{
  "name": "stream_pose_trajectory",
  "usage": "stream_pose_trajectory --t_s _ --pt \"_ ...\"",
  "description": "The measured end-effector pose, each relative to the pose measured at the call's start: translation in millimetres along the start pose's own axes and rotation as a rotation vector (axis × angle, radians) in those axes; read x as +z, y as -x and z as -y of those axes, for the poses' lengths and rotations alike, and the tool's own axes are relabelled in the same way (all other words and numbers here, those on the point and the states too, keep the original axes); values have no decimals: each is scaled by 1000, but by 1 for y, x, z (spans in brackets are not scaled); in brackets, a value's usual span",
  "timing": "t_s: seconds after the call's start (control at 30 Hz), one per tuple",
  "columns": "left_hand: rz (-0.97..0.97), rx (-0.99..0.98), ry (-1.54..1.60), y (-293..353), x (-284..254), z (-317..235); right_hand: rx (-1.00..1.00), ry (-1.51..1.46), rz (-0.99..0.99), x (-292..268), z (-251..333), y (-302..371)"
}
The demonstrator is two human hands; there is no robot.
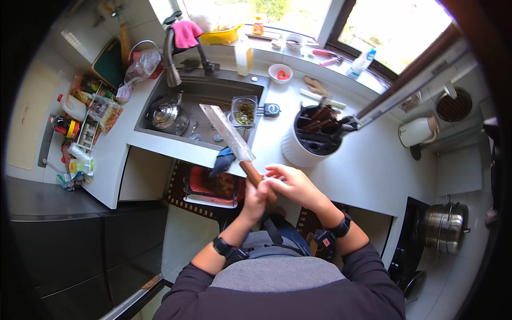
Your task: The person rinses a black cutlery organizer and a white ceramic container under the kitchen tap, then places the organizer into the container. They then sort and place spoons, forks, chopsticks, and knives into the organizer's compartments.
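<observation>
My left hand (254, 198) is wrapped round the wooden handle of a knife with a broad, wet blade (228, 129). The blade points up and left, over the sink (200, 88). Close beside the handle is my right hand (292, 184), its fingers apart and slightly bent; whether it touches the handle is hard to tell. Below the blade a dark blue cloth (222, 161) hangs over the counter's front edge. A metal kettle (166, 114) stands in the sink. At the sink's right side is a clear plastic container (244, 111) with green bits in it.
Right of the sink stands a white ribbed holder (302, 144) full of dark-handled utensils. Behind it are a small bowl (280, 73) with something red and a ginger root (314, 84). A red bin (208, 184) sits below the counter. Bottles and packages crowd the left.
</observation>
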State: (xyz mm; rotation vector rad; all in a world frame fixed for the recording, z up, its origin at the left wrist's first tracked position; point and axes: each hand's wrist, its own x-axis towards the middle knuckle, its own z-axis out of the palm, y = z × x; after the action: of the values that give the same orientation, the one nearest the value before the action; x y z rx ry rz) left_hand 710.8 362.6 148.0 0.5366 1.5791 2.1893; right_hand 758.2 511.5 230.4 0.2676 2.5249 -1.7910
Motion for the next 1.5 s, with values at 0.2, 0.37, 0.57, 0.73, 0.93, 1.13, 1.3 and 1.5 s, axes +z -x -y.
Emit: stream_pose_trajectory --t_s 0.2,0.37,0.57,0.73,0.93,1.13,1.3,1.5 --pt "176 211 -670 4 92 -16 -245 384 -273 -51 12 37" --pt "835 91 -667 -23 93 -42 -247 507 -377 -120 4 76" --pt "694 -136 -579 -48 29 -36 -189 983 -72 -223 45 103" --pt "412 -222 -379 -68 -1 -10 -109 1187 15 -249 84 88" --pt "433 -227 -332 -82 -4 2 39 1329 137 -245 114 59" --pt "459 -228 -341 -91 0 1 163 1374 203 -237 138 42" --pt "468 -219 -355 -92 0 5 326 1395 285 -220 143 22" --pt "477 -217 -361 -95 3 12 18 1439 198 -180 116 -12"
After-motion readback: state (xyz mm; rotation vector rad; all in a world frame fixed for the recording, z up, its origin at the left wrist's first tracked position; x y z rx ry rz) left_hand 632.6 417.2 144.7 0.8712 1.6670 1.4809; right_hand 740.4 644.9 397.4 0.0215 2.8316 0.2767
